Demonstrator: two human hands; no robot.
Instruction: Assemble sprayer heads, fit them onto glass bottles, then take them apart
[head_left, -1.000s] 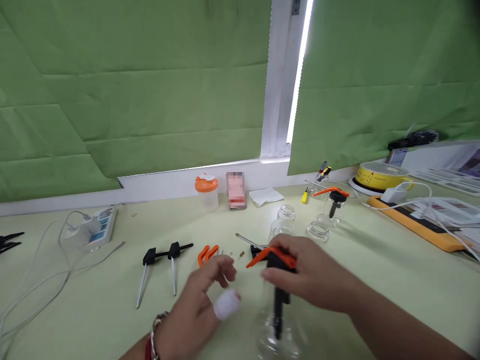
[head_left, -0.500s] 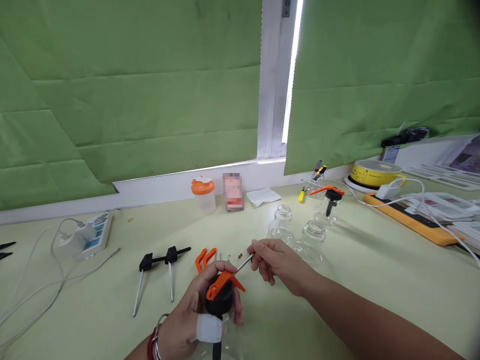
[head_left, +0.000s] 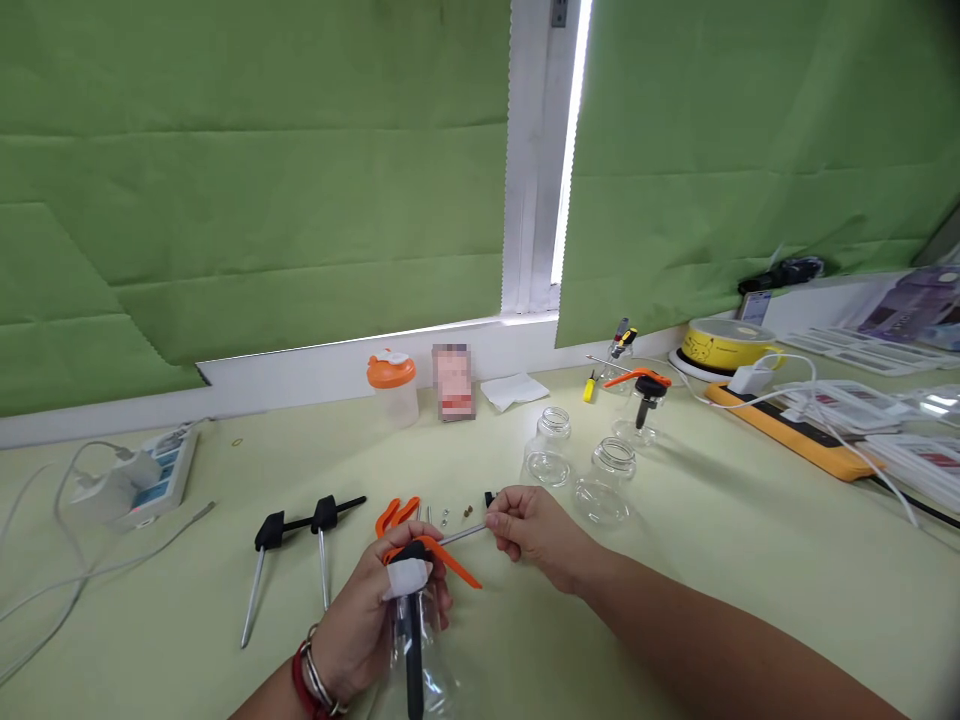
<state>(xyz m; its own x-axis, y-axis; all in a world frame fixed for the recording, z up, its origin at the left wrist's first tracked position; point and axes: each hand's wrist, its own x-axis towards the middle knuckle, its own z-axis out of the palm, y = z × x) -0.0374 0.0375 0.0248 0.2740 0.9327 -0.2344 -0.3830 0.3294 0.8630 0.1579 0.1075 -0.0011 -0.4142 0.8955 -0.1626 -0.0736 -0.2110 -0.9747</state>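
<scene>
The left hand [head_left: 365, 610] is gripping the jar top [head_left: 435, 551] while the right hand [head_left: 538, 530], at two o'clock, is pinching a rod [head_left: 463, 534] (seemingly aligning it, needing steadiness).

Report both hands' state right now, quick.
Left hand: closed, holding the clear bottle around its top.
Right hand: closed, pinching one end of a thin metal rod.

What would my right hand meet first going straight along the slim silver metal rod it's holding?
Likely the bent orange lever atop the clear bottle in your left hand, though depth is unclear and that hand's fingers might come first.
</scene>
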